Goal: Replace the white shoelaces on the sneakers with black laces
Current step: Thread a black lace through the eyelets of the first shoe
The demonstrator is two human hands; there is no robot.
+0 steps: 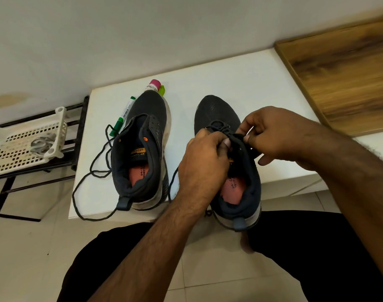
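Two dark sneakers stand on a white table (pixel 240 79), toes pointing away from me. The left sneaker (pixel 140 149) has no lace in its eyelets; a loose black lace (pixel 92 171) lies beside it and hangs over the table's front edge. The right sneaker (pixel 229 153) has a black lace (pixel 218 128) crossed through its lowest eyelets. My left hand (pixel 202 162) grips the right sneaker's tongue and eyelet edge, thumb pinching at the lace. My right hand (pixel 273 134) pinches the lace from the other side. White laces (pixel 41 143) lie in a basket at left.
A green marker (pixel 123 115) lies left of the left sneaker. A pink-capped bottle (pixel 152 86) and a green object (pixel 162 90) stand behind its toe. A white plastic basket (pixel 22 149) sits on a black rack at left. A wooden surface (pixel 343 79) adjoins the table at right.
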